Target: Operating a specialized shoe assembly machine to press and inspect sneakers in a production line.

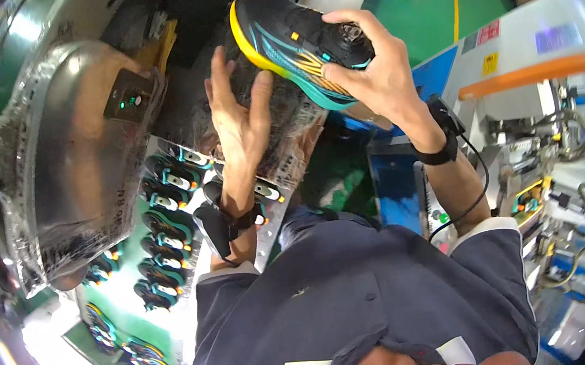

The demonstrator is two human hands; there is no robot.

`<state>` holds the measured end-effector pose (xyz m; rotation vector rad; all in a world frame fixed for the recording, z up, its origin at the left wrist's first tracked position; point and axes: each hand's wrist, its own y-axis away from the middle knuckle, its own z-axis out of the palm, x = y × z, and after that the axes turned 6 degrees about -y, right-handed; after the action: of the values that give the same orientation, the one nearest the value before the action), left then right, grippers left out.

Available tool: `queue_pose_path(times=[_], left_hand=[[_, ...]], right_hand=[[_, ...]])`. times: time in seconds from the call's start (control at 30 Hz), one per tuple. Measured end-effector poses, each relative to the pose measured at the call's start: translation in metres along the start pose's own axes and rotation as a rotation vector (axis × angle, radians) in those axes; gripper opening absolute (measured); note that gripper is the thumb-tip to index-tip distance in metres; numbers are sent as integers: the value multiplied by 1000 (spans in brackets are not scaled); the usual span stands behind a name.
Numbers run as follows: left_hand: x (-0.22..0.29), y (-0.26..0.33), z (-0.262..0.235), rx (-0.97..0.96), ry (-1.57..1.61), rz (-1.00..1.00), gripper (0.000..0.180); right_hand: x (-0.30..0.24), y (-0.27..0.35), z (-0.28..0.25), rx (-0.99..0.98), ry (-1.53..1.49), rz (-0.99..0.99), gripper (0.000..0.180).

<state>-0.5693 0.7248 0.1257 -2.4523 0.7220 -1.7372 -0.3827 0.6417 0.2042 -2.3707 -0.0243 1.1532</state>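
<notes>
A black sports shoe (pixel 288 35) with a yellow and teal sole is held up in front of me, its side turned toward the view. My right hand (pixel 378 71) grips it at the collar end, thumb on the near side and fingers over the top. My left hand (pixel 238 108) is just left of the sole, fingers spread and nothing in them. Below the shoe is a work surface covered in crumpled clear plastic (pixel 187 115).
On the left stands a large rounded machine cover (pixel 74 152) wrapped in plastic film. Several similar shoes (pixel 161 251) stand in rows at lower left. A white machine with an orange bar (pixel 537 74) is at right. Green floor (pixel 425 10) shows beyond.
</notes>
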Motion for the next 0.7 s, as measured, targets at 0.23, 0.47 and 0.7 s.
queue_pose_path(times=[0.23,0.47,0.7], left_hand=[[99,60,77,-409,786,-47,69],[203,190,228,-916,922,-223,47],[264,322,406,-1504,693,-39,61]], right_hand=[[6,123,-87,718,-799,401,49],[-10,307,-179,992,-371,519,63],[-27,511,-291,1528,-69,728,55]])
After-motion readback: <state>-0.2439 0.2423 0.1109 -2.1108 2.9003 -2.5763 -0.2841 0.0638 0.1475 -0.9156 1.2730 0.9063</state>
